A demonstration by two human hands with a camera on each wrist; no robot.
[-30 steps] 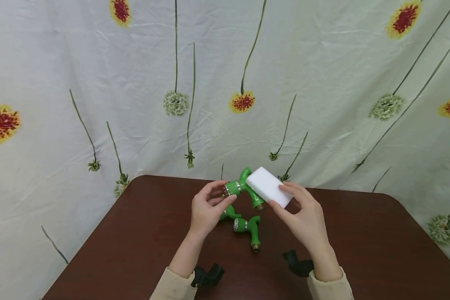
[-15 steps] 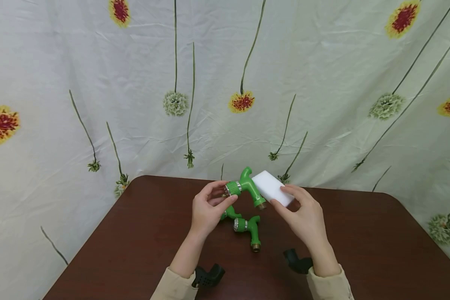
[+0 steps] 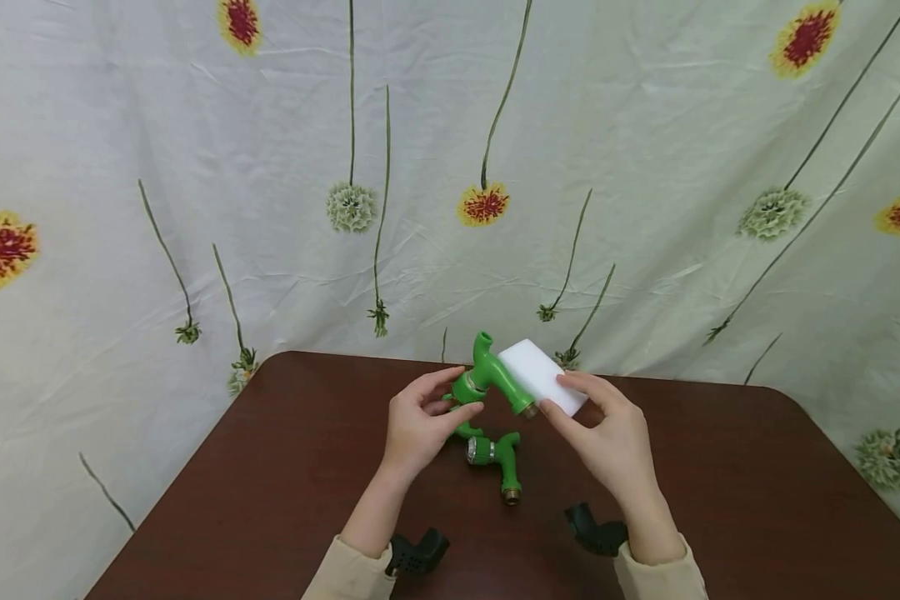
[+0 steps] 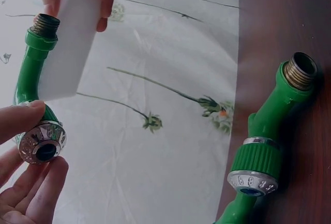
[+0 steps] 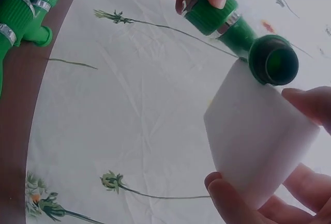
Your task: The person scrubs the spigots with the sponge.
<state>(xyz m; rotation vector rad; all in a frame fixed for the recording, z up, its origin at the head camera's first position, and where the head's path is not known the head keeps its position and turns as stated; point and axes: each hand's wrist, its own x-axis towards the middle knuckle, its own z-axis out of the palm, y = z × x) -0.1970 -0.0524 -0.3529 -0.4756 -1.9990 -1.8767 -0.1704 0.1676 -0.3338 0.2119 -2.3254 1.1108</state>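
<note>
My left hand (image 3: 418,423) grips a green faucet (image 3: 495,375) by its ribbed handle, holding it above the table with the threaded brass end pointing down and right. In the left wrist view, thumb and fingers pinch around the silver-rimmed knob (image 4: 43,142). My right hand (image 3: 617,433) holds a white sponge block (image 3: 542,380) between thumb and fingers. The sponge lies against the faucet's far right side, partly covered by its body in the head view. From the right wrist, the faucet's open spout (image 5: 274,61) sits right at the sponge's upper edge.
Two more green faucets lie on the dark brown table: one nearer (image 3: 504,462), and another (image 3: 465,428) half hidden behind my left hand. A flower-printed white cloth (image 3: 450,167) hangs behind the table. Black wrist mounts (image 3: 418,552) show below both hands.
The faucet has turned in my left hand, so its silver knob now faces away in the head view. The sponge shifted right and behind the faucet, then slightly back left.
</note>
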